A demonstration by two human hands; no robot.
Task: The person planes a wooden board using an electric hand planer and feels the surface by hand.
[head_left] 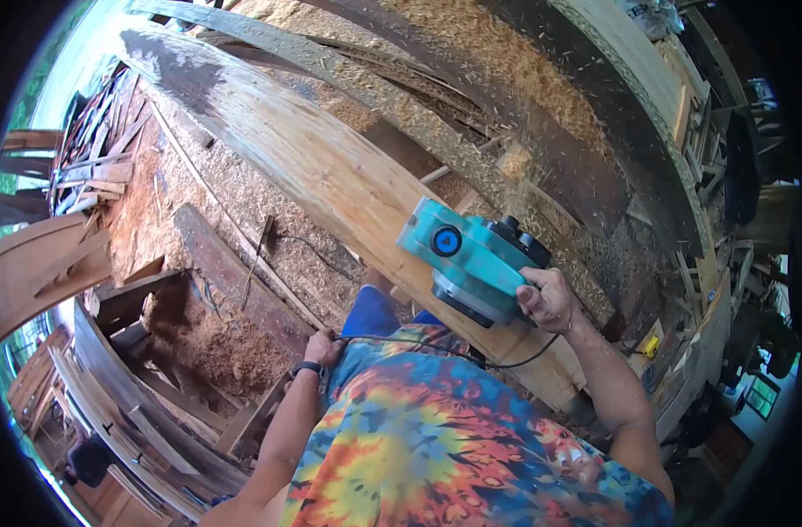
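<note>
My right hand is wrapped round the rear handle of a teal electric planer. The planer rests on a long, thick wooden plank, whose surface is pale near the tool and darker, weathered grey toward the far end. Chips fly off to the planer's right. Beside my hip, my left hand is closed on the black power cord, which loops across my front toward the planer's rear. The underside of the planer is hidden against the wood.
Wood shavings cover the ground on both sides. A curved timber lies to the left, near stacked scrap boards. On the right runs a large curved dark plank. A yellow tool lies at the lower right.
</note>
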